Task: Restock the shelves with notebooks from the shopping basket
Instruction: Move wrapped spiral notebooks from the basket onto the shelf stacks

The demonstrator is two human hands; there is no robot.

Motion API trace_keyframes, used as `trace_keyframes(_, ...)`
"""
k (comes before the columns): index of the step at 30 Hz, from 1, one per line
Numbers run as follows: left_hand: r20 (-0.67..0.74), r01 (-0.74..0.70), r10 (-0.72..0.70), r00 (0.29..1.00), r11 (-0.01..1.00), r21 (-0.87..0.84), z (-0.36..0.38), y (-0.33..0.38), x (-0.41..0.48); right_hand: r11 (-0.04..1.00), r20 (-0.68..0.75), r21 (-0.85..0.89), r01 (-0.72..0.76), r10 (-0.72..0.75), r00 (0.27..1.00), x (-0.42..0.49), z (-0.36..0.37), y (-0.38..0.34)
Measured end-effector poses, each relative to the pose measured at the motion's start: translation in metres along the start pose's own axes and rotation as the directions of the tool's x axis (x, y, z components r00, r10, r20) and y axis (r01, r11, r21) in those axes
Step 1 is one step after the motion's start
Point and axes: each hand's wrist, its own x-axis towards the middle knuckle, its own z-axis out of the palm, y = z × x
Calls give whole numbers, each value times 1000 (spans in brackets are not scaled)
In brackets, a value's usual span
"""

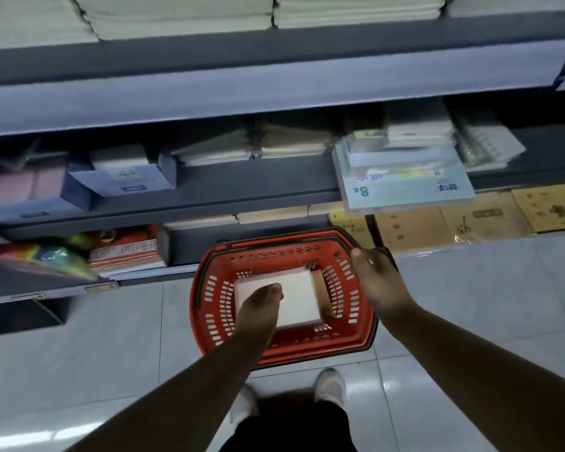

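Note:
A red shopping basket [209, 308] stands on the floor in front of the shelves. Inside it lies a stack of pale notebooks [302, 296] with a brown-edged one along its right side. My left hand [261, 305] reaches down into the basket, fingers together over the left part of the stack, and nothing shows in its grip. My right hand [377, 278] rests on the basket's far right corner, with its fingers curled over the rim and the black handle there.
Grey shelves [242, 181] rise behind the basket, holding paper stacks, blue boxes [124, 177] and a clear pack marked 8K [405, 187] that overhangs the edge. Brown books [463, 220] line the lowest level on the right. My shoes [330, 384] stand on the tiled floor.

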Motion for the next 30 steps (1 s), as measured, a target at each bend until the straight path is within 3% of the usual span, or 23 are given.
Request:
trace_keyframes(6, -9, -11, 13, 1000, 985, 172, 18, -69, 73, 992, 47, -105, -67, 72, 996, 50, 25, 84)
trace_keyframes(14, -49, -3, 22, 999, 937, 350, 28, -133, 153, 977, -23, -122, -176, 174, 984, 104, 56, 178)
trace_keyframes(18, -54, 27, -8, 998, 933, 359, 32, -162, 176, 961, 13, -164, -222, 227, 974, 124, 67, 209)
trace_keyframes(24, 101, 18, -68, 993, 904, 427, 40, -199, 217, 900, 42, -336, -276, 307, 951, 161, 84, 249)
trace_keyframes(30, 152, -5, -86, 985, 857, 515, 49, -219, 254, 881, 135, -281, -381, 429, 893, 187, 107, 286)
